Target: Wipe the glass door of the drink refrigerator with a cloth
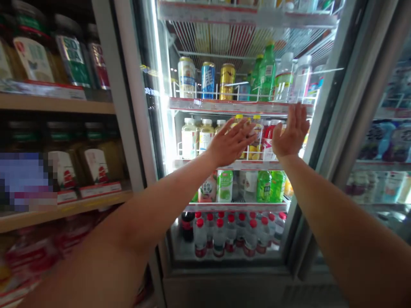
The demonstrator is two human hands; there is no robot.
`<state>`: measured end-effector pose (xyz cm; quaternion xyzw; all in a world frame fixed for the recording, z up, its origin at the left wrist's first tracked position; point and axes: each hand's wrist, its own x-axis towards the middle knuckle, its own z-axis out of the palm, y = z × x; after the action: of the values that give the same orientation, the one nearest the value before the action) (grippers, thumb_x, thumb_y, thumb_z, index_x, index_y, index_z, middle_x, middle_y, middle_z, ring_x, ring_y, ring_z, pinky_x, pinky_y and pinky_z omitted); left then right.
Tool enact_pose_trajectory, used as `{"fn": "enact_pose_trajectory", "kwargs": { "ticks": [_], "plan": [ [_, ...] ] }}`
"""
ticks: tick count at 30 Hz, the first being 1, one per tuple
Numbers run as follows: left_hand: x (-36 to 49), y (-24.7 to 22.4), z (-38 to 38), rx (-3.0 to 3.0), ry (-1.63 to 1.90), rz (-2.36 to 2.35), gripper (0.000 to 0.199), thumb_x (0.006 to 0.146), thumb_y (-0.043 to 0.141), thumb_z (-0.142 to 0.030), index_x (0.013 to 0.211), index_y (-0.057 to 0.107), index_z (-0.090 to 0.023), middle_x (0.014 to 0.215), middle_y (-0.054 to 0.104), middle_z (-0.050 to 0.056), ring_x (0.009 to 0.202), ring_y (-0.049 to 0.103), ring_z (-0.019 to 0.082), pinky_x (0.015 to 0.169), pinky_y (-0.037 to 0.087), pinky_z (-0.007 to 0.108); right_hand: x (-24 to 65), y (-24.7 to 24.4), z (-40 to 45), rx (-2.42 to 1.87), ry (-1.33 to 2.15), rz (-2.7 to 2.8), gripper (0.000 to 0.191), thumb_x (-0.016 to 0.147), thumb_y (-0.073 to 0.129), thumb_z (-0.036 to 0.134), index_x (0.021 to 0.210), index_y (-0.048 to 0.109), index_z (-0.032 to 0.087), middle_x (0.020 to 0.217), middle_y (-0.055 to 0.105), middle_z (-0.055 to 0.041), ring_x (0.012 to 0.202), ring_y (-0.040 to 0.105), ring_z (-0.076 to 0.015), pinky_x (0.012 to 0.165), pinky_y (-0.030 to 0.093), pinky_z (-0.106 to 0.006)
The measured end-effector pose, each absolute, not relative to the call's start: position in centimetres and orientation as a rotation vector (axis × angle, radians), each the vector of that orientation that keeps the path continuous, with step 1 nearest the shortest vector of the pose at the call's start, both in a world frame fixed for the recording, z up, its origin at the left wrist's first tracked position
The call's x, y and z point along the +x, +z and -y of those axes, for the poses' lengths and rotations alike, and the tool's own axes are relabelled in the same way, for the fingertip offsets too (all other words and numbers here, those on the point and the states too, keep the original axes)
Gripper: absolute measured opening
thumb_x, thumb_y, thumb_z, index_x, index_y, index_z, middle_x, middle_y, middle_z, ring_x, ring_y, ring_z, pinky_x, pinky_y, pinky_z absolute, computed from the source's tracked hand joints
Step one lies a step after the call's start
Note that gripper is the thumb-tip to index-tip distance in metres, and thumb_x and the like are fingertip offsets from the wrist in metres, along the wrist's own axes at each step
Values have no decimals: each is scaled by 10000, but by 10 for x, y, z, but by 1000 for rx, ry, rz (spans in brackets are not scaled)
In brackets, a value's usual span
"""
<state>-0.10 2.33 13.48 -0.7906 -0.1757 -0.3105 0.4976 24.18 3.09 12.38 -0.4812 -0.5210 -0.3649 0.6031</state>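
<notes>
Both my arms stretch out toward a lit drinks fridge [247,105], with nothing in either hand. My left hand [231,143] is open, fingers spread and pointing up to the right, in front of the shelf of yellow-capped bottles [256,145]. To its right, my right hand [291,132] is raised open with the fingers upward, in front of a red-labelled bottle [268,137]. Above the hands stand a blue can [208,80], a gold can [227,81] and a green bottle [267,70]. Whether the hands touch any glass, I cannot tell.
Lower shelves hold green-labelled bottles [224,186] and several red-capped clear bottles [219,237]. On the left, a wooden shelf [58,102] carries large jars. The fridge's metal frame [359,98] runs down the right, with another cooler [385,164] beyond it.
</notes>
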Motion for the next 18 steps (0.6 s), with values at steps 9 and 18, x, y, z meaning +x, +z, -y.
{"fn": "enact_pose_trajectory", "kwargs": {
  "ticks": [9, 18],
  "plan": [
    [-51, 129, -20, -1776, -881, 535, 622, 1017, 491, -229, 1606, 304, -301, 1675, 299, 71, 1581, 117, 298, 1280, 128, 594, 243, 125, -31, -1133, -841, 1210, 681, 910, 429, 295, 1568, 359, 131, 1670, 313, -114, 1573, 216, -259, 1273, 179, -526],
    [-119, 130, -10, -1666, -908, 711, 570, 1036, 493, -294, 1589, 356, -261, 1701, 207, 65, 1578, 140, 314, 1293, 99, 568, 243, 124, -33, -1132, -837, 1215, 680, 922, 420, 297, 1581, 336, 154, 1672, 311, -113, 1576, 201, -260, 1275, 167, -530]
  ]
}}
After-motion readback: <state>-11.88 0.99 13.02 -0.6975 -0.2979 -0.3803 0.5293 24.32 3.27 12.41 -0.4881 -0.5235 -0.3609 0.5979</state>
